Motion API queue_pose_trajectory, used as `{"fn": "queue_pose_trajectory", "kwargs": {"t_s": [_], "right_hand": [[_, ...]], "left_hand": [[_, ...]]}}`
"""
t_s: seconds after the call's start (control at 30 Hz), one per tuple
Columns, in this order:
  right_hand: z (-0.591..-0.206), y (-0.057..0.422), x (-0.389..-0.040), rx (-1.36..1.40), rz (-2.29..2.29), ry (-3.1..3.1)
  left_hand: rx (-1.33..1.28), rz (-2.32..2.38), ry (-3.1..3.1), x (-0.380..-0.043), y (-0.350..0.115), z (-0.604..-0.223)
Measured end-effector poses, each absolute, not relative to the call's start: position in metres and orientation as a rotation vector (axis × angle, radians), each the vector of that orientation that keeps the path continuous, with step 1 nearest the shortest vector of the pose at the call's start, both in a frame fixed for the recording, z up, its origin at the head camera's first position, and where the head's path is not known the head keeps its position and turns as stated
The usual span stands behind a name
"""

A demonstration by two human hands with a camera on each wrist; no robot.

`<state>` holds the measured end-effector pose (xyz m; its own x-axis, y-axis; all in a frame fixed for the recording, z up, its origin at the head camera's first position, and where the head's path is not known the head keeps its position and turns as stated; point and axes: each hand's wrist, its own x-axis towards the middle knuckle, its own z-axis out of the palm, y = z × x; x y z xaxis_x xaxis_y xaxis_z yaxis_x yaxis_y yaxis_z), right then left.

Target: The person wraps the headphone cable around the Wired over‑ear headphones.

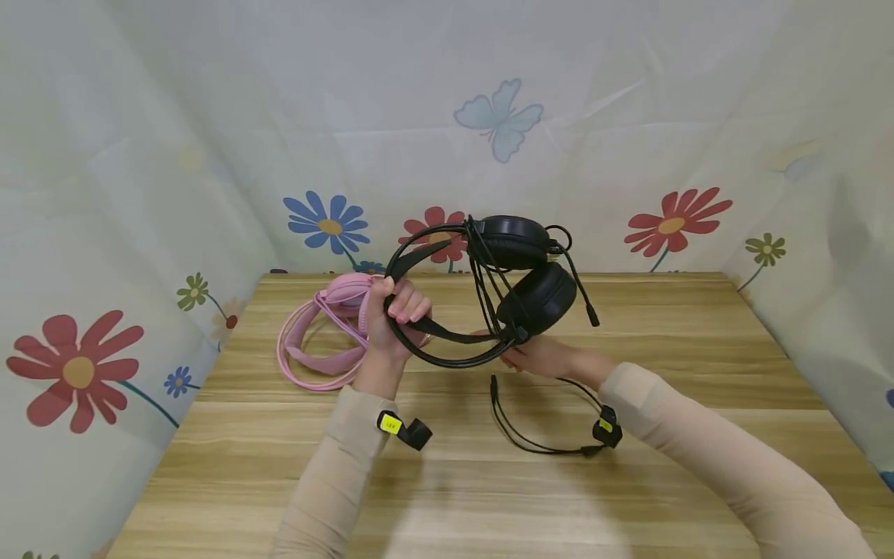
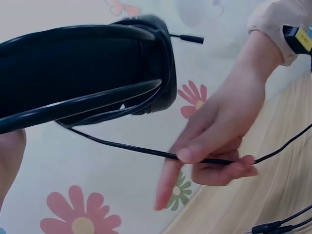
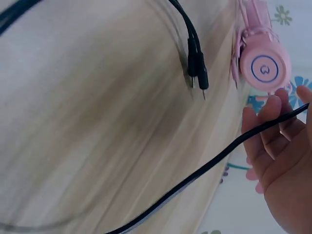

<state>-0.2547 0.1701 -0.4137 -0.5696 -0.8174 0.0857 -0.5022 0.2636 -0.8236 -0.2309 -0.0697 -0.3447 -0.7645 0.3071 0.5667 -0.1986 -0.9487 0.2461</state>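
Observation:
My left hand (image 1: 400,314) grips a black headset (image 1: 536,301) by its headband, holding it up above the table. Both ear cups are at the right, and a thin boom microphone (image 1: 585,291) sticks out beyond them. Loops of black cable (image 2: 131,147) wrap around the headset near the cups. Below the cups, my right hand (image 1: 548,357) has the cable between thumb and fingers, with the index finger extended in the left wrist view. The cable's free end hangs below this hand and splits into two plugs (image 3: 197,66).
A pink headset (image 1: 324,363) with its cord wound around it lies on the wooden table (image 1: 244,466), left of and behind my left hand. Behind the table hangs a white curtain (image 1: 391,155) printed with flowers and a butterfly.

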Motion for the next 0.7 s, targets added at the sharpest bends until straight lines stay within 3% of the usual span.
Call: {"fn": "queue_pose_trajectory", "kwargs": {"t_s": [0.07,0.3,0.7], "right_hand": [[-0.414,0.168,-0.253,-1.293,-1.073,2.328],[-0.402,0.163,-0.237,-1.196,-0.828,2.437],[-0.391,0.178,-0.231,-1.402,-0.827,2.411]], "left_hand": [[0.895,2.754,0.284,-0.232,-0.070,-0.344],[0.848,2.844,0.486,-0.238,-0.073,-0.348],[0.734,2.921,0.716,-0.247,-0.086,-0.355]]}}
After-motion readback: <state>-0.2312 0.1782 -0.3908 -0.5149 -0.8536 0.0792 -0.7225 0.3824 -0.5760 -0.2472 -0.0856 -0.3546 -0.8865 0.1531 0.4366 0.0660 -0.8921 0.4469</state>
